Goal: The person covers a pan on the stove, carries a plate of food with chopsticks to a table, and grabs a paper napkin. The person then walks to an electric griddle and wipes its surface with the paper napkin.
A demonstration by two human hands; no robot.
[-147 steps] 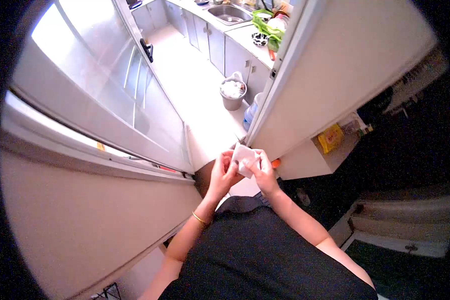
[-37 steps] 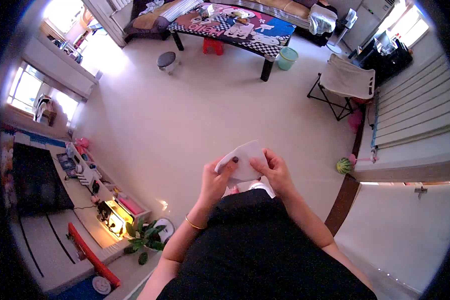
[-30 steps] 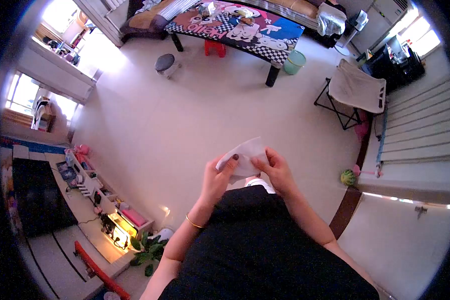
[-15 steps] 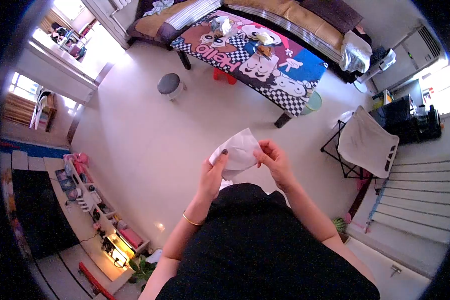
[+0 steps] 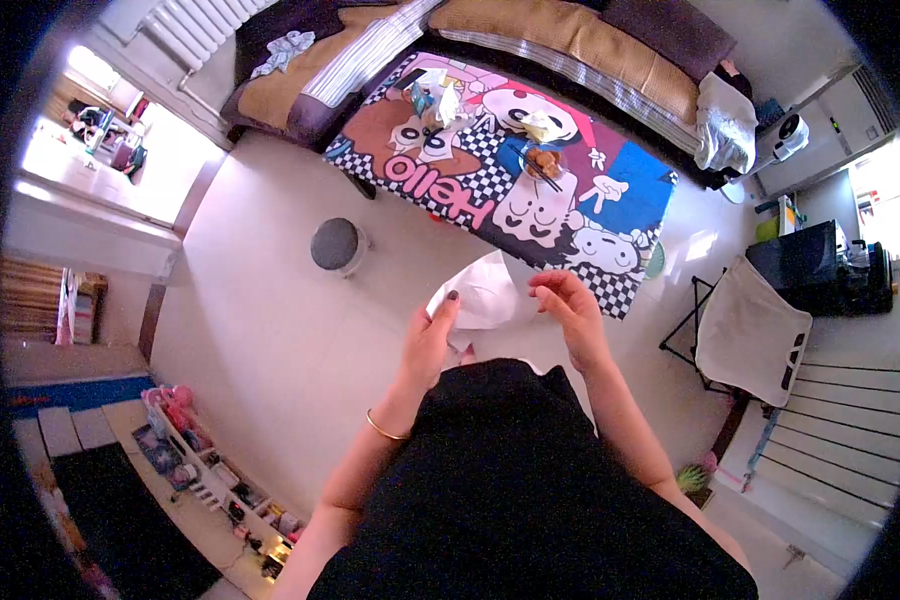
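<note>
In front of my body, my left hand (image 5: 428, 340) is closed on a white tissue (image 5: 485, 292), the thumb pressed on its near left side. The tissue is partly unfolded and creased. To its right, my right hand (image 5: 575, 312) has its fingers bent and apart, just off the tissue's right edge, and nothing shows between them. A low table (image 5: 450, 160) with a cartoon-print cover stands ahead of both hands. On it are a dish of brown food (image 5: 542, 163) with chopsticks and some crumpled wrappings (image 5: 448, 103).
A round grey stool (image 5: 337, 245) stands on the floor at left. Behind the table runs a sofa (image 5: 560, 40). At right is a folding chair (image 5: 750, 330) near a black appliance (image 5: 820, 265). A long shelf unit (image 5: 210, 480) with small items lines the lower left.
My right hand has let go of the tissue and moved slightly right. The table and stool appear nearer, as the view has moved forward. My left hand still grips the tissue.
</note>
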